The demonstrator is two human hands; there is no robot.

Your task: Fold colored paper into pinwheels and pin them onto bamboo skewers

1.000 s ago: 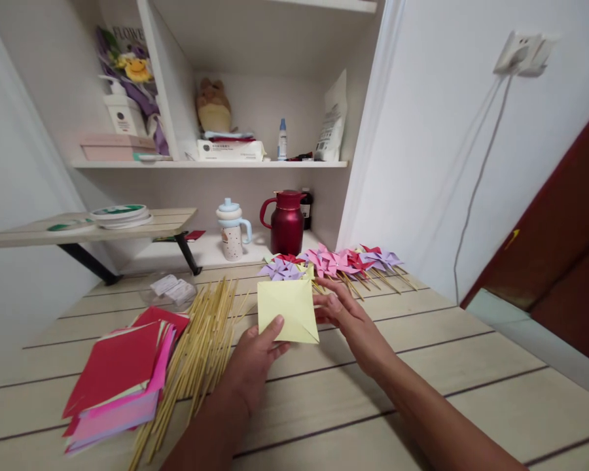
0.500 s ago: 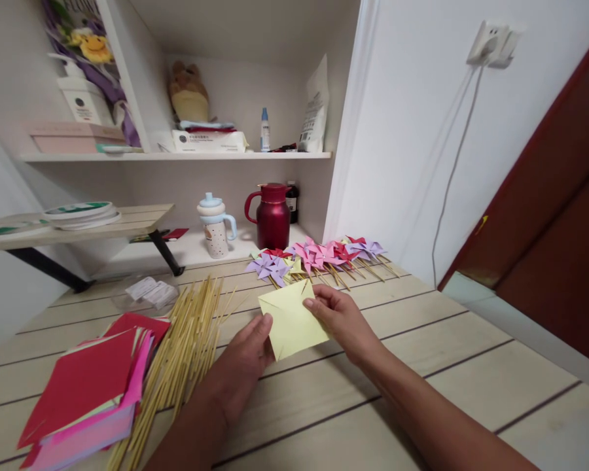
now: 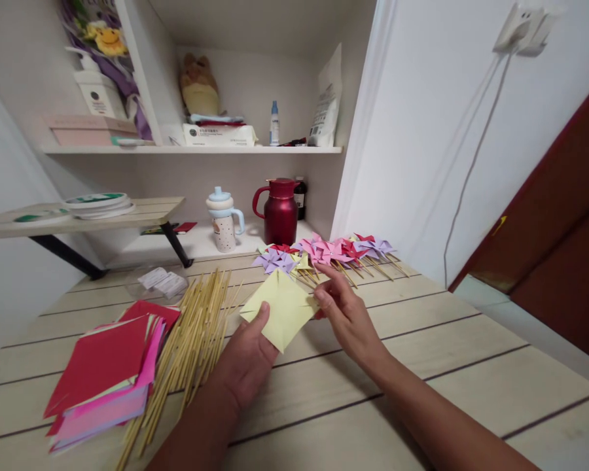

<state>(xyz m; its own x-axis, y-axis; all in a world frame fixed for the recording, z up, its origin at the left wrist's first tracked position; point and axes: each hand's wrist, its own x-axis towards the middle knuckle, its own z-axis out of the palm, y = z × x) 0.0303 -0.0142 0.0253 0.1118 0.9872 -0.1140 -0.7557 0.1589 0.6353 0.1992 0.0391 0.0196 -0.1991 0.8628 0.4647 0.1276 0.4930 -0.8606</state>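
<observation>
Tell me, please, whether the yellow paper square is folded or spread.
Spread: the yellow paper square shows its broad face, corners outward, between the left hand and right hand.

Pale yellow paper square [image 3: 283, 311], corners slit, turned diamond-wise

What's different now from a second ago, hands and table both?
The yellow sheet has turned from roughly square-on to cornerwise, one corner pointing away. The right hand, its thumb over the sheet half a second ago, is now at the sheet's right corner. The left hand still holds it. Sticks, paper stack and pinwheels stayed put.
</observation>
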